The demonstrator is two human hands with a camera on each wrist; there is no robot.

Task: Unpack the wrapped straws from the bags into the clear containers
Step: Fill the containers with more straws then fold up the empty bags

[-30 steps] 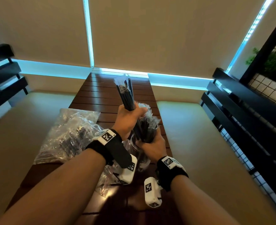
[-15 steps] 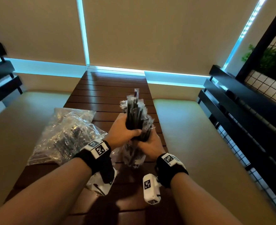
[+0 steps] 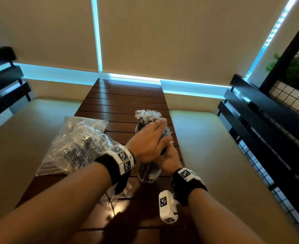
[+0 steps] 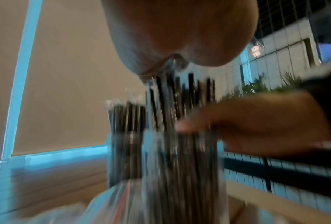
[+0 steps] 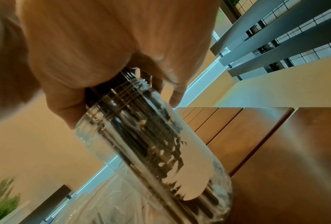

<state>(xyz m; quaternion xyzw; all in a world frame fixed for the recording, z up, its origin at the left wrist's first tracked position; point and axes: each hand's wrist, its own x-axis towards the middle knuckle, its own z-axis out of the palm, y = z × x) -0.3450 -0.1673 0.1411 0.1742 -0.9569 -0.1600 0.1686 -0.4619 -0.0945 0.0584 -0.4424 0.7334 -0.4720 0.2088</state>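
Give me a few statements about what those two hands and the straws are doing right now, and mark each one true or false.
1. The wrapped straws stand in a clear container. True.
2. The left hand lies flat on the table. False: it presses with straight fingers on the tops of the straws.
3. The right hand holds the straws near the container's mouth. True.
4. The plastic bag to the left is empty. False: dark wrapped straws still show inside it.
5. The container hangs in the air above the wooden table. False: the right wrist view shows its base down on the table.
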